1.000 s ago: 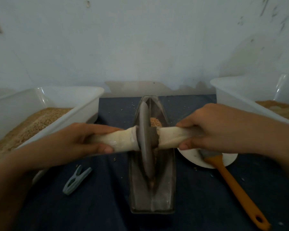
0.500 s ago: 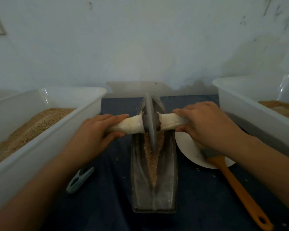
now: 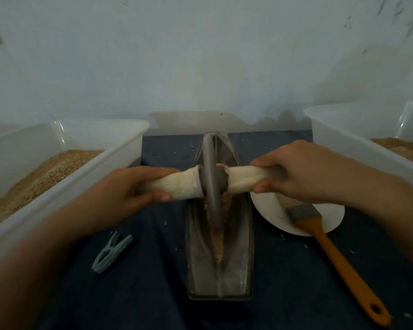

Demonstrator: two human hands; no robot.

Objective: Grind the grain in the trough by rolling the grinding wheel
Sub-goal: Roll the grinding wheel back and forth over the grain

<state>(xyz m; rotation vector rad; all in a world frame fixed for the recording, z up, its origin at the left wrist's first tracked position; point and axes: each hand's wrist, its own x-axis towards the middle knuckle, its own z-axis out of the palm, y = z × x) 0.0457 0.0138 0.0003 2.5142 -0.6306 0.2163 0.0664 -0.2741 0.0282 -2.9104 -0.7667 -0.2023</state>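
Rolled nearer, grey grinding wheel stands in trough; both hands grip its cloth-wrapped axle.

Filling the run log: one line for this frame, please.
phase: grinding | left hand: gripping left handle | right hand: gripping right handle | grinding wheel: in trough, mid-length | grain: along groove

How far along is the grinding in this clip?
Partly done: the grain in the trough lies as a brown crushed streak along the groove. In hand: the left hand and right hand each grip a wrapped handle, with the wheel standing in the groove. Left: more passes, since the streak looks coarse, though blur hides how fine it is.
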